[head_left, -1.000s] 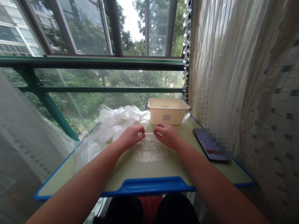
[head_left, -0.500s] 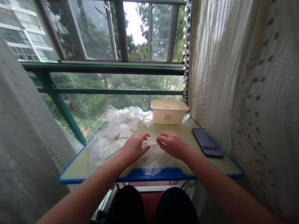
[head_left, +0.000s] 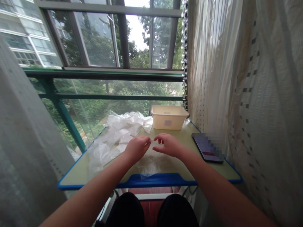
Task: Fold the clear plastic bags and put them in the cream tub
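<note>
My left hand (head_left: 138, 147) is closed, thumb and fingertips pinched on the upper edge of a thin clear plastic bag (head_left: 149, 167). The bag spreads down over the table's front edge and is so see-through that its outline is hard to follow. Facing it a short way to the right, my right hand (head_left: 167, 145) has its thumb and fingers apart, with nothing visible between them. A heap of crumpled clear plastic bags (head_left: 125, 126) lies beyond my left hand. Behind my right hand stands a cream plastic bin (head_left: 169, 122).
The small pale green table (head_left: 75, 176) has a blue rim. A dark phone (head_left: 207, 151), partly pixelated, lies at the right. Curtains (head_left: 213, 78) hang close on both sides, and a green railing (head_left: 118, 97) runs behind the table before the windows. My knees (head_left: 177, 209) are below the front edge.
My left fingers have closed into a pinch on the bag, while my right fingers have come apart from their pinch. The view has tilted up slightly.
</note>
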Tool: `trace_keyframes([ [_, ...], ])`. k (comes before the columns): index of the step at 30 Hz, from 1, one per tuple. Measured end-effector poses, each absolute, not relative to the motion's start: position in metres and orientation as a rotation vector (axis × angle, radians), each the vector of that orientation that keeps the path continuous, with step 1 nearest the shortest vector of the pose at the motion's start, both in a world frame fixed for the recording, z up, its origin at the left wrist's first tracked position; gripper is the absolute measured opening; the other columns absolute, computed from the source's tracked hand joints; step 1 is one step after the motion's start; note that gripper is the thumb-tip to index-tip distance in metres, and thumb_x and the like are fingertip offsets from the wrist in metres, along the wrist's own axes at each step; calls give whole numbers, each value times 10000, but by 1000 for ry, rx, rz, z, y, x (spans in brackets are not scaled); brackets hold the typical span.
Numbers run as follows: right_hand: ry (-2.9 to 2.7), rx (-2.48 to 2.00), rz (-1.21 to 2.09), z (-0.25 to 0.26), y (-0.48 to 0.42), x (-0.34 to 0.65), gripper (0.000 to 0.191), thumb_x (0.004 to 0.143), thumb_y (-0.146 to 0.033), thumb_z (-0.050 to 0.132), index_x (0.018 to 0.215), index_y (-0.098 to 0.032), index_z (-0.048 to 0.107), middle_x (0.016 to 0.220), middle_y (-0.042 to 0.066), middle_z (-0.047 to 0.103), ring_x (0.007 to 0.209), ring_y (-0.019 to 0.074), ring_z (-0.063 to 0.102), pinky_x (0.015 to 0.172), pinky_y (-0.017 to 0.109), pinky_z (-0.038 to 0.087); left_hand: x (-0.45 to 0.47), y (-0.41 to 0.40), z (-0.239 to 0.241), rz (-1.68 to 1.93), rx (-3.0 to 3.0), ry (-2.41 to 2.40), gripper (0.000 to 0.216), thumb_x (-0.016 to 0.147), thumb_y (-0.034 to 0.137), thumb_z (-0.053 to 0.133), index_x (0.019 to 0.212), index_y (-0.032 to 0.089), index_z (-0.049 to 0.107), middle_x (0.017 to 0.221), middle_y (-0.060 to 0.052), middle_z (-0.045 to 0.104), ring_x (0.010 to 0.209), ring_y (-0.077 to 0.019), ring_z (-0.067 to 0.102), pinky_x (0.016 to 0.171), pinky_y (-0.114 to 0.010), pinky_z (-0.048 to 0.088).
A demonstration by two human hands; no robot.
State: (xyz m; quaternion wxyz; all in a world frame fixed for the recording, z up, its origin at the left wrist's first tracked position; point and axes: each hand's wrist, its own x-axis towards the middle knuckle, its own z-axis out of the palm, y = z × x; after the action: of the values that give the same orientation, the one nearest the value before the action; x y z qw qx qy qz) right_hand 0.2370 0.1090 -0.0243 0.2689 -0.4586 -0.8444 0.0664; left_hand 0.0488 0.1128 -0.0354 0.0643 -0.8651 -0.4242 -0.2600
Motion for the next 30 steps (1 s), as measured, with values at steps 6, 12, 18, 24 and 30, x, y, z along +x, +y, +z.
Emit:
trace_keyframes([
  [6, -2308, -1247, 111, -37, 122, 229, 139, 769, -283, 552, 753, -183, 648, 706, 5, 562, 596, 94, 477, 573, 217, 342, 49, 111, -42, -774, -2571, -1284, 190, 851, 288, 431, 881, 196, 594, 836, -40, 650, 753, -189, 602, 673, -288, 430],
  [12, -2421, -1091, -276, -38, 112, 229, 144, 822, -235, 495, 796, -186, 628, 765, 29, 575, 715, 128, 491, 632, 240, 331, 39, 90, -49, -889, -2535, -1412, 641, 719, 429, 595, 1266, 185, 369, 1176, -99, 557, 1022, -249, 545, 848, -355, 433],
  [18, -2527, -974, -593, -39, 92, 232, 134, 834, -209, 481, 782, -182, 601, 796, 41, 570, 728, 147, 453, 664, 278, 307, 32, 69, -49, -796, -2541, -1431, 494, 705, 370, 625, 1142, 186, 488, 1108, -103, 562, 1001, -262, 526, 861, -393, 415],
  [24, -2539, -915, -583, -52, 64, 240, 139, 850, -204, 457, 835, -187, 594, 848, 38, 572, 742, 151, 441, 689, 287, 313, 34, 38, -56, -795, -2574, -1340, 503, 711, 422, 602, 1144, 187, 502, 1134, -116, 551, 1036, -279, 497, 896, -426, 385],
  [30, -2578, -967, -471, -58, 40, 241, 131, 838, -206, 462, 869, -181, 587, 879, 51, 580, 794, 166, 458, 730, 300, 318, 33, 15, -67, -806, -2540, -1264, 517, 722, 479, 571, 1151, 197, 505, 1170, -122, 533, 1067, -298, 468, 902, -449, 362],
])
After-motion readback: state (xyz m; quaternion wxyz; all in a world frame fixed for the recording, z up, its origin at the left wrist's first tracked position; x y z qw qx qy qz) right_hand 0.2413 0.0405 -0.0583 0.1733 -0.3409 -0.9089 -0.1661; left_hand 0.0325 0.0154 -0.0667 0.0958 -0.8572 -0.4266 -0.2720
